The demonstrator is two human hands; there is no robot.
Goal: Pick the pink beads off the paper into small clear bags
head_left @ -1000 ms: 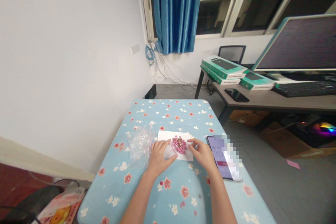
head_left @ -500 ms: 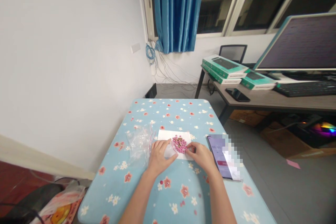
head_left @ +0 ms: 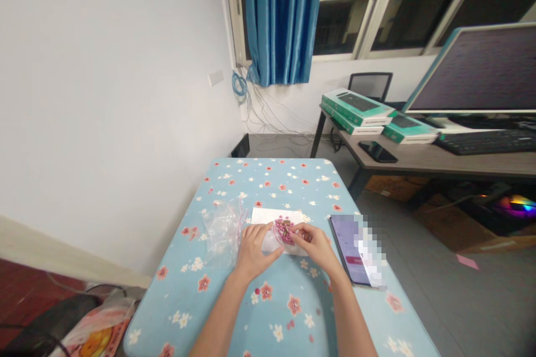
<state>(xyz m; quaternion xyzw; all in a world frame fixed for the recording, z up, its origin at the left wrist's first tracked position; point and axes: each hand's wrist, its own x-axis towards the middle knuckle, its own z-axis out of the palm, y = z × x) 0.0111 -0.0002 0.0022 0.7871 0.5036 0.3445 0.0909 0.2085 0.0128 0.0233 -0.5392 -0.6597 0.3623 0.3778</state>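
A heap of pink pills (head_left: 286,238) with a few brown capsules (head_left: 287,223) among them lies on a white sheet of paper (head_left: 262,214). My left hand (head_left: 253,248) rests at the paper's left side, thumb and forefinger apart, holding a small clear zip bag (head_left: 270,241); its pink-edged mouth faces the heap. From the right, my right hand (head_left: 312,242) reaches over the heap with thumb and fingers pinched together at the pills. What lies between those fingertips is mostly hidden.
Crumpled clear bags (head_left: 224,228) lie left of my left hand. A phone (head_left: 355,251) is on the right side of the flowered table (head_left: 234,312). Loose pink pills (head_left: 290,324) lie near me. A desk (head_left: 402,162) with keyboard boxes (head_left: 360,109) stands at right.
My right hand has moved left, from the heap's right edge to over its middle, covering more of the pills. My left hand and the small bag have stayed in place.
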